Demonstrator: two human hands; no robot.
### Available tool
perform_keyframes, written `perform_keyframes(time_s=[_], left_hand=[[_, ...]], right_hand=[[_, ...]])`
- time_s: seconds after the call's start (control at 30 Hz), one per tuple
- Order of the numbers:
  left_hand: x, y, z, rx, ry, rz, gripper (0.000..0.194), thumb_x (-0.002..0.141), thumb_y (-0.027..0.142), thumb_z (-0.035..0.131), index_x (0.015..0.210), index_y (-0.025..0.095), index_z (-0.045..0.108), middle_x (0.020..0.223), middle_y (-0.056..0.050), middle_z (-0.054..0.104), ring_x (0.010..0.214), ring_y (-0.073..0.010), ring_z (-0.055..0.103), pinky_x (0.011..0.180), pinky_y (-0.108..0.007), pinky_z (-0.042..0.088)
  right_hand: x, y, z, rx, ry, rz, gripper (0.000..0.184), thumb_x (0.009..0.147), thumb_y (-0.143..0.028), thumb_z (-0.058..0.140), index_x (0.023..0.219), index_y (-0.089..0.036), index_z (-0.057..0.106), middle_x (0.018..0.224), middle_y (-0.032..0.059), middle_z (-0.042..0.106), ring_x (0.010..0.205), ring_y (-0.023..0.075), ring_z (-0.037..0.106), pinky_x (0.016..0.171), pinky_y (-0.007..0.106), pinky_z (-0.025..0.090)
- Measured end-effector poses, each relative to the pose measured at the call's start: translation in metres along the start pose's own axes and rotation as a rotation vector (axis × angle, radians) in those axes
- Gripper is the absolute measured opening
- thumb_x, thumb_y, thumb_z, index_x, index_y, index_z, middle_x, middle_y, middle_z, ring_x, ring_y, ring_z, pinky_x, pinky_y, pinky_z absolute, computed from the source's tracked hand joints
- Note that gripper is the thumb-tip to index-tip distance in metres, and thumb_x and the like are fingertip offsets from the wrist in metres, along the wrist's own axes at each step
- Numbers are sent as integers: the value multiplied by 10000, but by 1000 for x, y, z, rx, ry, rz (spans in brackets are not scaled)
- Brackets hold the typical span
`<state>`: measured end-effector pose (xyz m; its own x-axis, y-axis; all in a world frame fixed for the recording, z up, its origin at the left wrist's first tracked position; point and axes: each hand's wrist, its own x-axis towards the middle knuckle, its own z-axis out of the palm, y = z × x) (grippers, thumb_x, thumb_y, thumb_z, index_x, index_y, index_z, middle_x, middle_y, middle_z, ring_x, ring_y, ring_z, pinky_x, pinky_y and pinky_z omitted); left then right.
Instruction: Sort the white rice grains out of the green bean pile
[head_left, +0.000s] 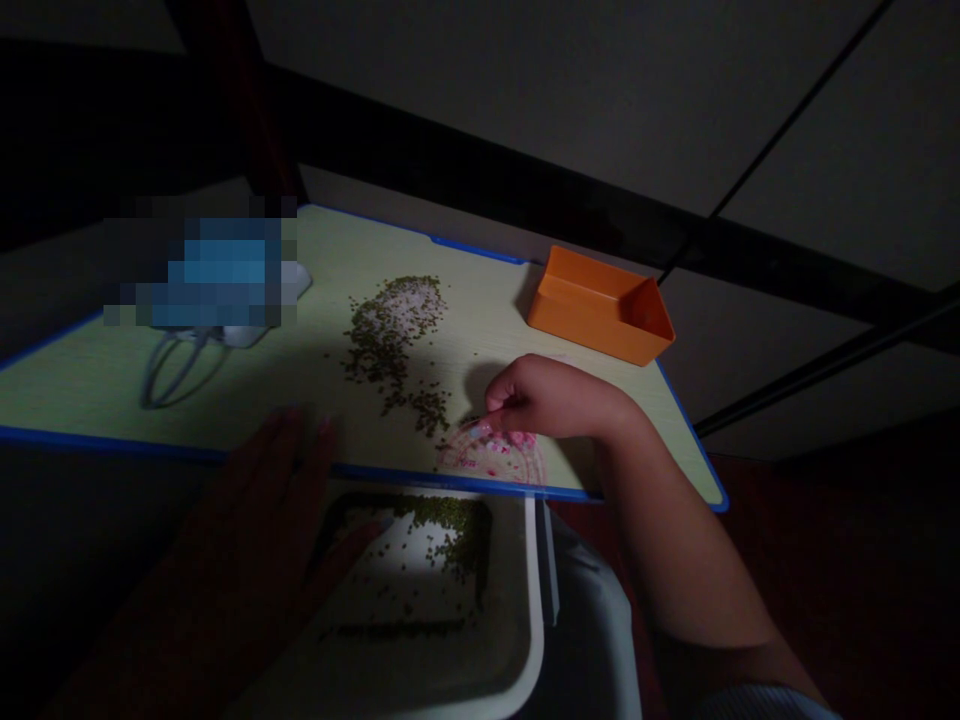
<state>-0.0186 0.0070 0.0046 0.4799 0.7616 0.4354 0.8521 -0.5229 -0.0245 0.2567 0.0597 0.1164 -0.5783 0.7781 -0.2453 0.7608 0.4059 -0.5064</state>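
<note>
My right hand (536, 398) is closed low over the front of the tabletop (247, 400), its fingertips pressed together. What lies between them, if anything, is too small to make out. Pink printed markings (495, 465) show on the board beneath it. To its left spreads a pile of small green beans (382, 350) mixed with white grains (409, 305). In deep shadow, my left hand (262, 510) lies with fingers stretched at the table's front edge, its thumb reaching over a white basin (534, 600). More green beans (450, 520) lie in that basin, just below the edge.
An orange open box (585, 320) stands at the back right of the table. At the left, a pixelated blue thing (225, 265) hides part of a white object (296, 285) with a looped cable (161, 375). A panelled wall (525, 110) rises behind.
</note>
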Motion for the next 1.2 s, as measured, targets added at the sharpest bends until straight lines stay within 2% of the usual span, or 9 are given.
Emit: perform_keyframes(time_s=[0.1, 0.33, 0.47, 0.67, 0.97, 1.2], left_hand=[[-1, 0, 1, -2, 12, -5, 830, 783, 601, 337, 1404, 84, 148, 1464, -249, 289, 1394, -353, 224, 1083, -536, 314], [-2, -1, 2, -22, 21, 3, 808, 791, 590, 313, 1402, 82, 166, 1461, -243, 299, 1393, -345, 229, 1086, -531, 312], [0, -1, 2, -7, 18, 0, 823, 782, 604, 319, 1401, 83, 169, 1459, -244, 299, 1395, -349, 223, 1081, -539, 317], [0, 0, 0, -9, 18, -3, 820, 788, 602, 301, 1403, 80, 155, 1467, -250, 279, 1396, -351, 219, 1074, -544, 324], [0, 0, 2, -13, 25, -5, 820, 785, 605, 308, 1405, 90, 158, 1456, -248, 302, 1396, -346, 221, 1073, -544, 329], [-1, -1, 2, -9, 18, -11, 814, 785, 601, 305, 1402, 88, 169, 1463, -243, 293, 1393, -347, 229, 1080, -540, 322]], right_hand=[[4, -1, 3, -9, 29, -8, 267, 832, -297, 556, 630, -129, 606, 527, -41, 502, 492, 55, 355, 535, 253, 223], [5, 0, 4, 70, 10, -79, 272, 835, -289, 557, 632, -114, 603, 531, -36, 511, 496, 53, 392, 536, 229, 262], [1, 3, 0, 95, 56, -32, 268, 827, -284, 561, 615, -123, 594, 503, -49, 485, 483, 53, 373, 535, 230, 257], [2, 2, 1, 69, 34, -23, 283, 835, -297, 547, 614, -126, 595, 517, -39, 512, 481, 52, 382, 536, 242, 252], [-4, 9, -5, 40, 76, 79, 227, 811, -252, 548, 626, -137, 613, 504, -45, 529, 473, 49, 422, 540, 238, 279], [-9, 15, -11, 72, 175, 120, 181, 794, -219, 545, 660, -126, 623, 521, -42, 534, 482, 47, 421, 535, 231, 295]])
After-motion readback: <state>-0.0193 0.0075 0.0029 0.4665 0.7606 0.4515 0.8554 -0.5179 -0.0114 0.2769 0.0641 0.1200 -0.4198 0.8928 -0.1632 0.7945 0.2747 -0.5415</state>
